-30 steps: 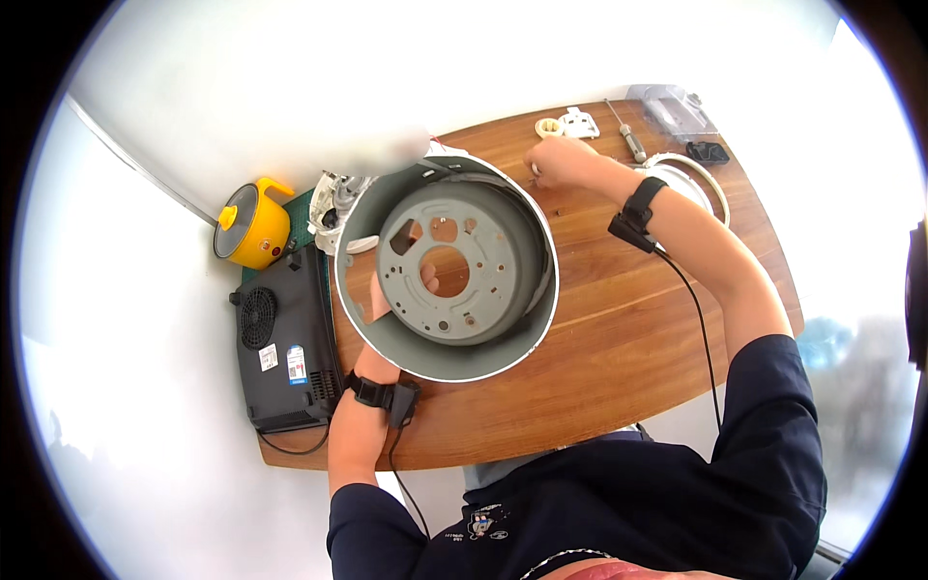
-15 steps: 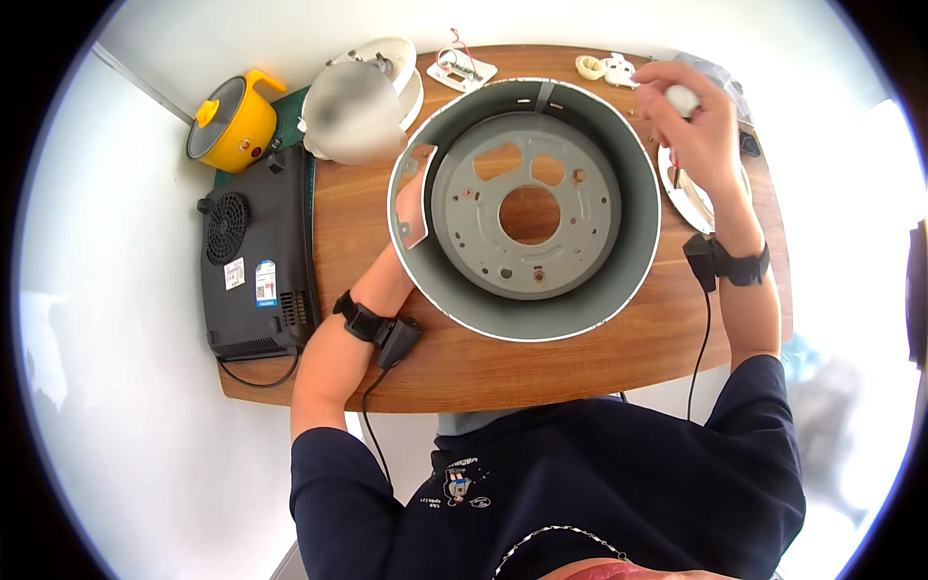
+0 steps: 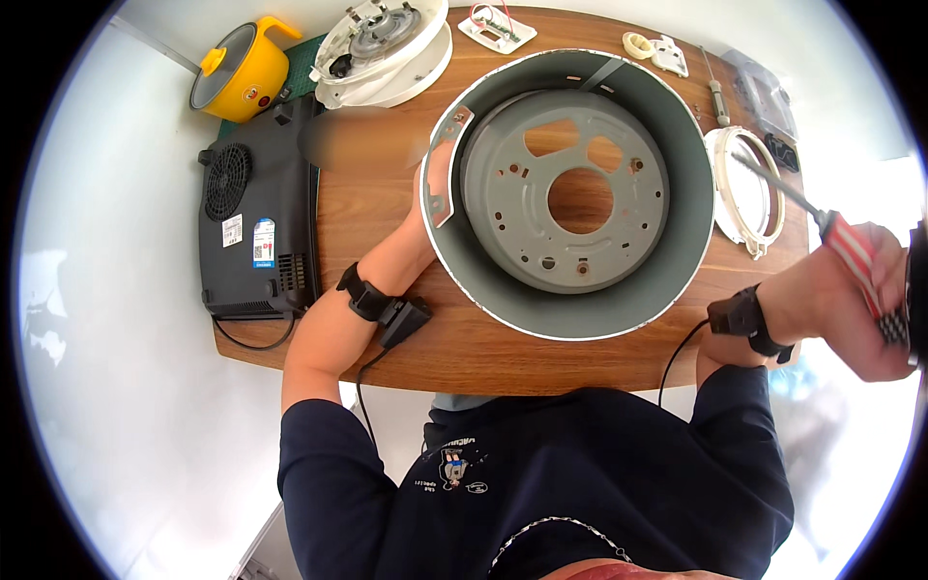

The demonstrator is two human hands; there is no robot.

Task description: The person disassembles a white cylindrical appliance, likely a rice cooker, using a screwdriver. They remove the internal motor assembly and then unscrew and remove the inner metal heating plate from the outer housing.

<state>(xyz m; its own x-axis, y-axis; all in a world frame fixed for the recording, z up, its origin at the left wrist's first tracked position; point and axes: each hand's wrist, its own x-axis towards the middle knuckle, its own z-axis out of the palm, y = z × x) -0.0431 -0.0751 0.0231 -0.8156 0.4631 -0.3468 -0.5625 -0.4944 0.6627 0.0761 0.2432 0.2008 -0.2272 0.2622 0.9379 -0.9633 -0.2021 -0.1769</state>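
A round grey metal housing (image 3: 688,246), open at the top, stands on the table in front of me, with holes and cutouts in its inner plate (image 3: 503,217). My left hand (image 3: 440,179) is against the outside of its left wall, partly seen through a cutout; its fingers are hidden. Far to the right, near the picture's edge, my right hand (image 3: 860,300) is closed round the red and white striped handle of a screwdriver (image 3: 851,253). The screwdriver's shaft points up and left, over a white plastic ring (image 3: 725,198).
A black appliance with a fan grille (image 3: 266,208) and a yellow pot (image 3: 242,87) occupy the left. White round parts (image 3: 387,72) and a wired white plate (image 3: 498,29) lie at the back. A grey-handled tool (image 3: 717,101) and a clear plastic box (image 3: 764,92) are back right.
My right hand has swung from the back right toward me, out to the right edge, with the screwdriver now plainly seen. The view has shifted; my left hand stays at the housing.
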